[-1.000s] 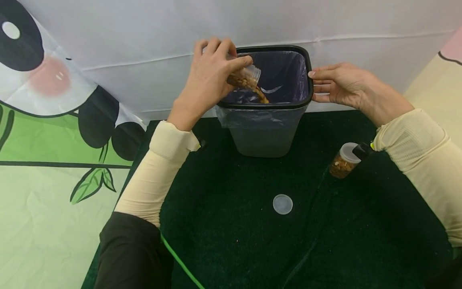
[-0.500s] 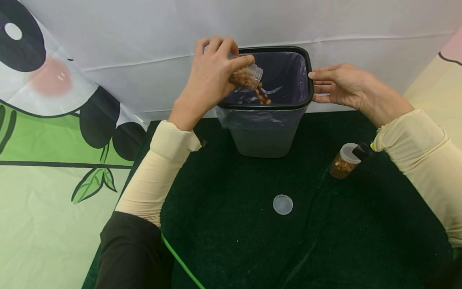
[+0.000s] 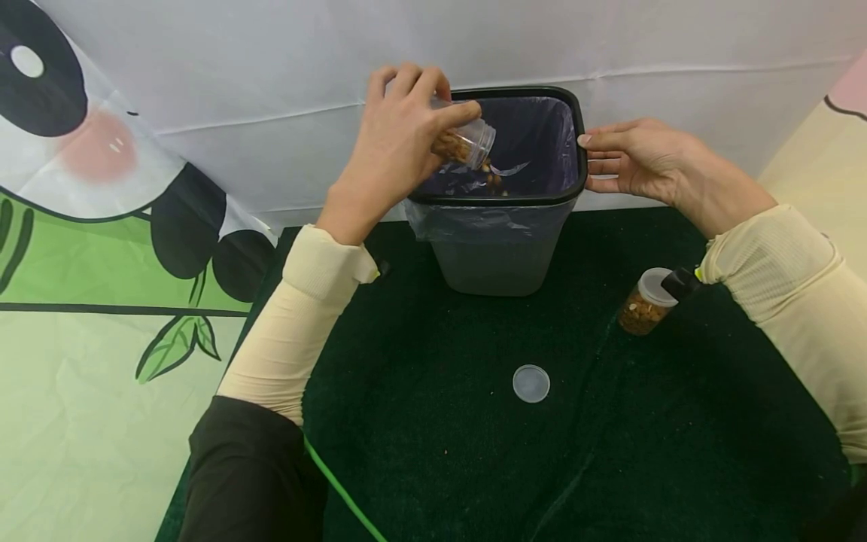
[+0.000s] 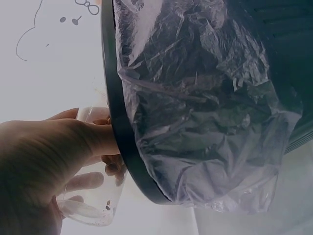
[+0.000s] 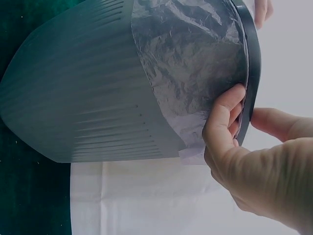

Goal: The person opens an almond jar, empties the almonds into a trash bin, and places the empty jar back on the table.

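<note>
My left hand [image 3: 396,150] grips a clear plastic jar [image 3: 479,143] of brown nut-like pieces, tipped over the left side of a trash bin [image 3: 494,267]. Several pieces [image 3: 494,179] fall from its mouth into the bin's plastic bag [image 3: 549,132]. Much of the jar is behind the fingers; in the left wrist view its base [image 4: 88,213] looks nearly bare, with pieces toward the mouth. On the opposite side, my right hand [image 3: 650,162] pinches the bin's black rim [image 5: 253,63], thumb on the rim and fingers beneath it against the folded-over bag [image 5: 188,63].
A second jar [image 3: 642,307], lidded and partly filled with brown pieces, stands on the dark green cloth [image 3: 420,376] below the right wrist. A loose clear lid [image 3: 531,384] lies flat in front of the bin. White printed fabric [image 3: 271,60] hangs right behind the bin.
The jar and left hand have shifted slightly right and up. Pieces kept falling, and the stream is thinner now. My right hand and the bin have stayed in place.
</note>
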The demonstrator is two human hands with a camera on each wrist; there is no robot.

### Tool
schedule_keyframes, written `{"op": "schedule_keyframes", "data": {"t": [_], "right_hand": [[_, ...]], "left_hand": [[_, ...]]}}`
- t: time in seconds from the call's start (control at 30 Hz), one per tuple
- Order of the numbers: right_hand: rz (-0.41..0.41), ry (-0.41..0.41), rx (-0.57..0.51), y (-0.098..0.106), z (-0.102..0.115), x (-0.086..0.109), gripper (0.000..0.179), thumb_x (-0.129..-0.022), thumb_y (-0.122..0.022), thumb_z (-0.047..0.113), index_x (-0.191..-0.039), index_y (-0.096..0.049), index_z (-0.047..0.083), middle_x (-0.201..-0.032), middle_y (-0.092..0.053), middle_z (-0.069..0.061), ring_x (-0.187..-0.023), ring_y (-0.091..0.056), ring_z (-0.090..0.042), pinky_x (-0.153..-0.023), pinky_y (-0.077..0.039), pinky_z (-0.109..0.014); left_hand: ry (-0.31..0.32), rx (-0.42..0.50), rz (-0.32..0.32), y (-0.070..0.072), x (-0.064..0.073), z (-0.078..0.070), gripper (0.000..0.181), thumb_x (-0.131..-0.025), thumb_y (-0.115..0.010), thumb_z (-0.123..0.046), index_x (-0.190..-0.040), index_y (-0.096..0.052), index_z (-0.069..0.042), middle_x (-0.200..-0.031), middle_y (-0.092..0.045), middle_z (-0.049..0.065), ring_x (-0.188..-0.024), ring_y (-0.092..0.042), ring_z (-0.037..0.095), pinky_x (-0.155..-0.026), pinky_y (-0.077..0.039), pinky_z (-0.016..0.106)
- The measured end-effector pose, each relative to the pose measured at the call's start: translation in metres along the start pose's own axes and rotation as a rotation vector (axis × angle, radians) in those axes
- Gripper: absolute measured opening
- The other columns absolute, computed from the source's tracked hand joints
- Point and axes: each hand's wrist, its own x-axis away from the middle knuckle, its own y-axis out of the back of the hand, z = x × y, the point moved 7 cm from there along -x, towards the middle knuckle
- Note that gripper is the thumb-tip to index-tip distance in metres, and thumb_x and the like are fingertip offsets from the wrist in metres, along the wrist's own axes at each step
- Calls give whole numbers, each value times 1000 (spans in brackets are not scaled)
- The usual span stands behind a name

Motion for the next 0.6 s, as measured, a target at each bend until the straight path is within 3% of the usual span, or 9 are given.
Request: {"op": "schedule_keyframes", "data": {"t": [0.6], "right_hand": [[4,5,-11,-1,0,0,35,-89,-72,13,-121,-57,12,-114,-55,-3,-96,-61,-18,-73,-59,-34]], "left_hand": [[-54,-67,-28,-1,-3,-7,41,-96,-62,-19,-132,-60,-36,-122,-56,9,-122,-46,30,-112,-28,49]]}}
